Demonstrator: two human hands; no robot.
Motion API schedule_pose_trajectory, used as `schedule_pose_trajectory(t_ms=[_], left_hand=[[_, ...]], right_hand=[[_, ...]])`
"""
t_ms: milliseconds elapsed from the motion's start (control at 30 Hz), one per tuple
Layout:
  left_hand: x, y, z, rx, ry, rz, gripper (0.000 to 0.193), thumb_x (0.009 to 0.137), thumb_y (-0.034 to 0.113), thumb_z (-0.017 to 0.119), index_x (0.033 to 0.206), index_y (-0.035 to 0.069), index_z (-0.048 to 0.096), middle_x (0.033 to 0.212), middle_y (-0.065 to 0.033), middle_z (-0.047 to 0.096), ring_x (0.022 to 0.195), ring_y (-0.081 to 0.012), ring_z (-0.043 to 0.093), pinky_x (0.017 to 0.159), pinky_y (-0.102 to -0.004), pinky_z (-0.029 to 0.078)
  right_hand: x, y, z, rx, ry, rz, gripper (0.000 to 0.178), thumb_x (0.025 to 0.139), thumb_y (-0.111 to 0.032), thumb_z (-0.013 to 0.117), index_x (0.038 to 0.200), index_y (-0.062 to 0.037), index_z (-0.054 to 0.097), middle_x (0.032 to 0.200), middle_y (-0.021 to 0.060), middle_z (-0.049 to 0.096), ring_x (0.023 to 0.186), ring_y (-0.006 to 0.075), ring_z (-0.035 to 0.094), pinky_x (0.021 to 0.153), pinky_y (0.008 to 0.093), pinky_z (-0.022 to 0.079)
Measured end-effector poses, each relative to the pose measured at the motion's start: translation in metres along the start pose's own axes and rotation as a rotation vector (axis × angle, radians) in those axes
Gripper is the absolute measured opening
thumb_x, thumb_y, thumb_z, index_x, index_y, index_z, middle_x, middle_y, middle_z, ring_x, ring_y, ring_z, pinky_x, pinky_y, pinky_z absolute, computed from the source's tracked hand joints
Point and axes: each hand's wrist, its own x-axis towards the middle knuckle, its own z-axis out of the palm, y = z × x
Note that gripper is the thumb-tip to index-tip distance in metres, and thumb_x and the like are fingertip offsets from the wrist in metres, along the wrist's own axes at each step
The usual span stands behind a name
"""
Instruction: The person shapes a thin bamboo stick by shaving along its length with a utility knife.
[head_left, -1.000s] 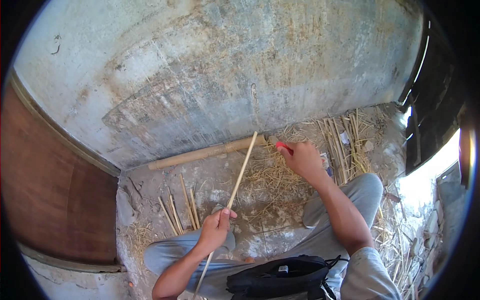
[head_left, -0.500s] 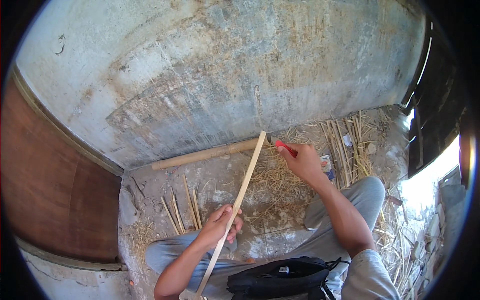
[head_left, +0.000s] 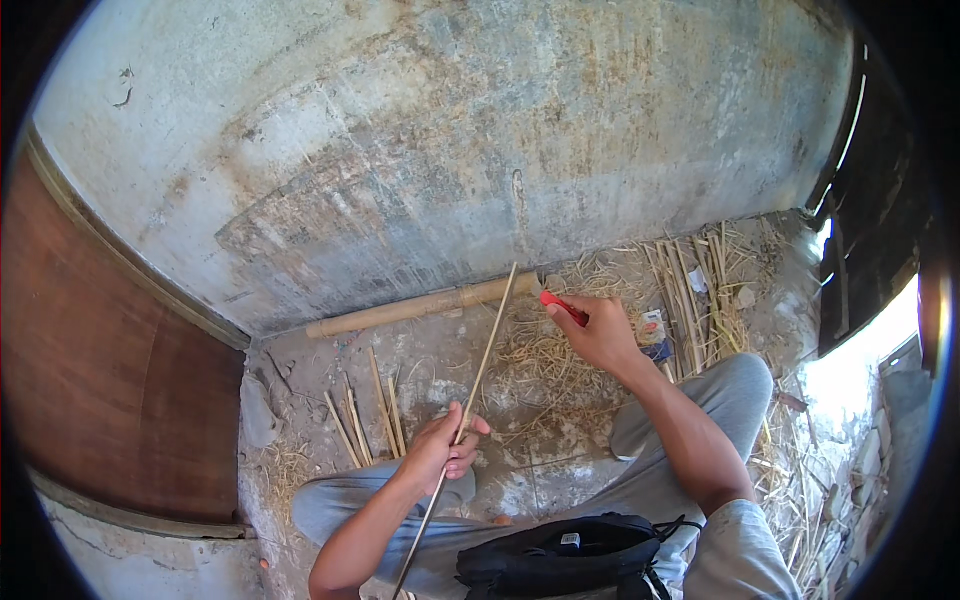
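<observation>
My left hand (head_left: 434, 452) is closed around a long bamboo strip (head_left: 491, 340), which slants from near my lap up toward the wall with its thin edge showing. In my right hand (head_left: 606, 338) is a red-handled knife (head_left: 562, 306), gripped in the fist to the right of the strip's upper end. Its short dark blade is hard to make out against the floor. The knife and the strip are apart. Beyond the strip, a thick bamboo pole (head_left: 420, 306) lies along the foot of the wall.
Several cut sticks (head_left: 360, 420) lie by my left knee, and more strips (head_left: 682, 300) rest at the right. Pale shavings (head_left: 550, 365) litter the floor. A small packet (head_left: 655, 328) lies near my right wrist, a black bag (head_left: 565, 555) on my lap. A brown panel (head_left: 120, 360) stands left.
The strip has turned in my left hand from its broad face to its narrow edge, its top moving slightly left. My right hand and knife have shifted slightly down and left.
</observation>
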Motion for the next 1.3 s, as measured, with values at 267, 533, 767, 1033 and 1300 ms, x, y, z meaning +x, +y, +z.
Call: schedule_pose_trajectory(t_ms=[267, 533, 767, 1033, 1300], left_hand=[[-0.003, 0.002, 0.003, -0.003, -0.039, 0.022, 0.058, 0.105, 0.055, 0.03, 0.103, 0.001, 0.053, 0.056, 0.005, 0.032, 0.043, -0.0057, 0.03, 0.039, -0.023, 0.029], [-0.001, 0.004, 0.006, 0.18, 0.047, 0.052, 0.064, 0.106, 0.053, 0.026, 0.111, -0.004, 0.055, 0.064, -0.004, 0.051, 0.044, -0.0079, 0.036, 0.043, -0.0242, 0.036], [0.002, 0.002, 0.004, 0.074, 0.004, -0.002, 0.058, 0.105, 0.054, 0.029, 0.103, 0.001, 0.053, 0.063, 0.0001, 0.045, 0.047, -0.0062, 0.033, 0.043, -0.0232, 0.031], [0.003, -0.016, 0.023, 0.378, 0.161, 0.182, 0.05, 0.106, 0.052, 0.031, 0.093, 0.007, 0.048, 0.064, 0.004, 0.037, 0.053, -0.006, 0.033, 0.044, -0.0246, 0.028], [-0.015, -0.017, 0.041, 1.211, 0.413, 0.402, 0.031, 0.107, 0.028, 0.038, 0.102, -0.002, 0.045, 0.069, -0.0253, 0.061, 0.063, -0.0446, 0.062, 0.056, -0.0547, 0.045]], right_hand=[[-0.001, 0.001, 0.005, 0.027, -0.006, -0.015, 0.032, 0.092, -0.03, 0.069, 0.109, -0.0028, 0.073, 0.058, 0.01, 0.058, 0.051, 0.0126, 0.05, 0.051, 0.0324, 0.043], [-0.002, -0.006, 0.002, 0.011, -0.027, 0.056, 0.031, 0.09, -0.033, 0.07, 0.107, -0.0074, 0.074, 0.062, 0.0153, 0.062, 0.054, 0.0263, 0.061, 0.057, 0.0369, 0.049], [-0.006, -0.006, 0.006, 0.035, -0.006, -0.027, 0.028, 0.091, -0.03, 0.069, 0.108, -0.0075, 0.074, 0.064, 0.0161, 0.062, 0.054, 0.0273, 0.061, 0.056, 0.037, 0.049], [-0.011, -0.01, 0.015, 0.023, -0.008, -0.178, 0.026, 0.091, -0.026, 0.068, 0.102, -0.0029, 0.074, 0.07, 0.0168, 0.066, 0.059, 0.0317, 0.065, 0.055, 0.0398, 0.05], [-0.01, -0.01, 0.012, -0.099, 0.023, -0.266, 0.025, 0.089, -0.029, 0.071, 0.092, -0.004, 0.074, 0.071, 0.015, 0.067, 0.064, 0.0341, 0.067, 0.057, 0.0422, 0.053]])
